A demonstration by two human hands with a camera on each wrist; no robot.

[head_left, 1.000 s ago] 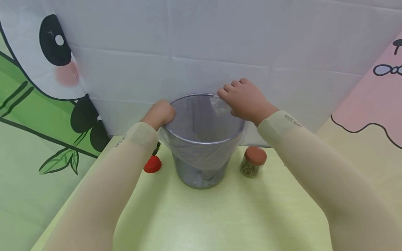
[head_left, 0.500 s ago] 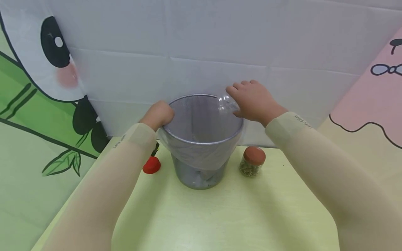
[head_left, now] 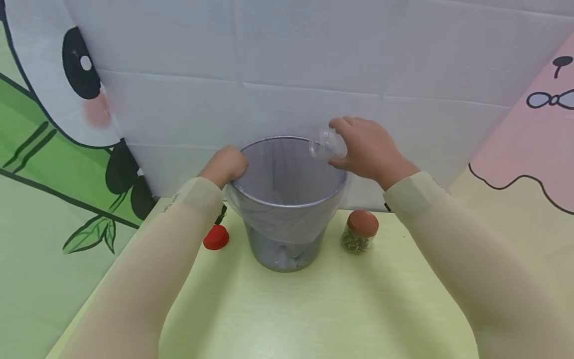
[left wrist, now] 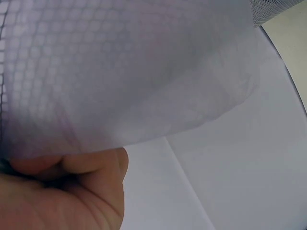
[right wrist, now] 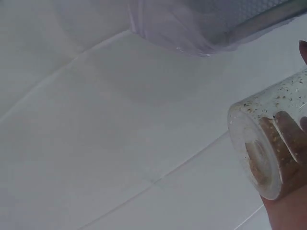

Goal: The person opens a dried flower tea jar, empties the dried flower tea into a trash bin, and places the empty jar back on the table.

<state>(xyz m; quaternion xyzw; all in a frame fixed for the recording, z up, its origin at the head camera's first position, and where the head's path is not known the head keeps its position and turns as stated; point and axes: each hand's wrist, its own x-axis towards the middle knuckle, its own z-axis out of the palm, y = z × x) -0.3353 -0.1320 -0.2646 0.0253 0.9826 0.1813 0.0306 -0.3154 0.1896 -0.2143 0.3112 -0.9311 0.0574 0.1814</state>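
A grey mesh waste bin (head_left: 273,257) stands on the table, lined with a thin translucent plastic bag (head_left: 280,224) folded down over its rim. My left hand (head_left: 225,164) grips the bin's left rim with fingers curled; in the left wrist view the bag (left wrist: 182,100) hangs over those fingers. Above the bin's far right rim, my right hand (head_left: 368,149) holds a clear jar (head_left: 324,143) tipped on its side. Small brown flecks cling inside this jar (right wrist: 254,148) in the right wrist view, and the fingers show through its wall.
Right of the bin stands a jar with a reddish-brown lid (head_left: 360,232) and dry greenish bits inside. A red object (head_left: 216,237) lies to the left, partly behind my left forearm, with something black behind it. A white sheet wall (head_left: 287,60) rises behind.
My right hand has moved right and slightly nearer with the clear jar, which shows more now and has turned in the grip. The left hand stays on the rim.
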